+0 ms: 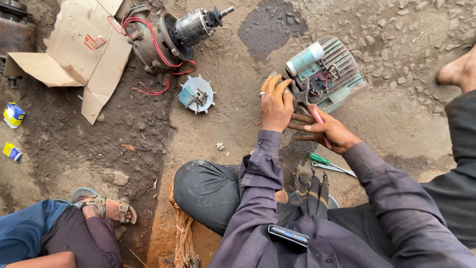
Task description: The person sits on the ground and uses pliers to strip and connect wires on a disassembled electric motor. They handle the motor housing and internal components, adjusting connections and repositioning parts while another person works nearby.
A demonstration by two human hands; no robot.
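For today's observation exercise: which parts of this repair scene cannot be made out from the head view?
- Pliers jaws: hidden behind the left hand.
- Right hand palm grip: turned away.
- Teal motor terminal wiring: too small.
- Dark motor housing: cut off by the left edge.
- Second person: cut off at the bottom corner.

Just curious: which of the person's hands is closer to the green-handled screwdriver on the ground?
Right. The right hand, holding pliers, is just above the green-handled screwdriver; the left hand is farther up, by the green motor.

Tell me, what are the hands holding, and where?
The right hand grips pliers by their red handles. The left hand rests on the green motor.
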